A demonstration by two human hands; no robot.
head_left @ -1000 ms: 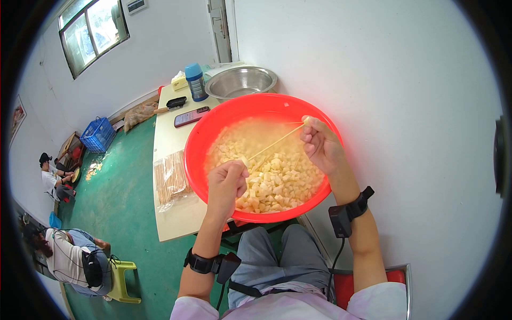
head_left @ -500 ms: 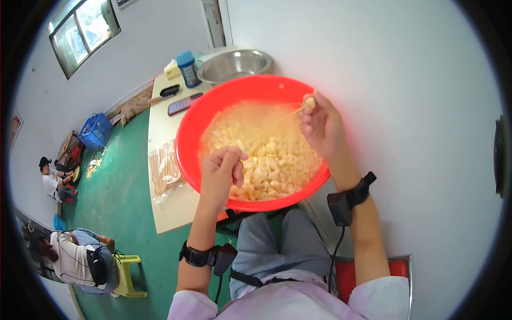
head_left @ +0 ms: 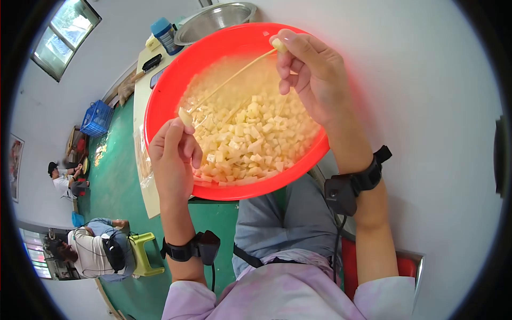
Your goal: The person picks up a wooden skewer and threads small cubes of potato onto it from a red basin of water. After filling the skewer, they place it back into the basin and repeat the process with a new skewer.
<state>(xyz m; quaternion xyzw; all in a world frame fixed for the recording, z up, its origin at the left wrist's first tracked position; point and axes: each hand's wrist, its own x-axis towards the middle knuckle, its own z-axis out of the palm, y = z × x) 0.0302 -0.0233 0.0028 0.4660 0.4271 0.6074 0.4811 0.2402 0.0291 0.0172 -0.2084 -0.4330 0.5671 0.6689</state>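
Observation:
A thin wooden skewer (head_left: 232, 78) stretches between my hands, above a red basin (head_left: 158, 101) of pale cubed pieces (head_left: 250, 133) in cloudy liquid. My right hand (head_left: 314, 72) pinches a pale cube (head_left: 279, 45) at the skewer's upper end, over the basin's far right side. Fingers of my left hand (head_left: 175, 154) are closed at the basin's left side, with another pale piece (head_left: 185, 116) at their tips, by the skewer's lower end. More sticks lie among the cubes, seen indistinctly.
Behind the basin are a metal bowl (head_left: 216, 24), a blue-lidded jar (head_left: 165, 36) and a black-handled tool (head_left: 152, 63) on the table (head_left: 151, 200). Two people sit at the left, one by a green stool (head_left: 143, 256). A blue crate (head_left: 97, 118) stands on the floor.
The view has shifted, so the basin appears higher and further left. My hands have moved apart, and more of the skewer shows between them.

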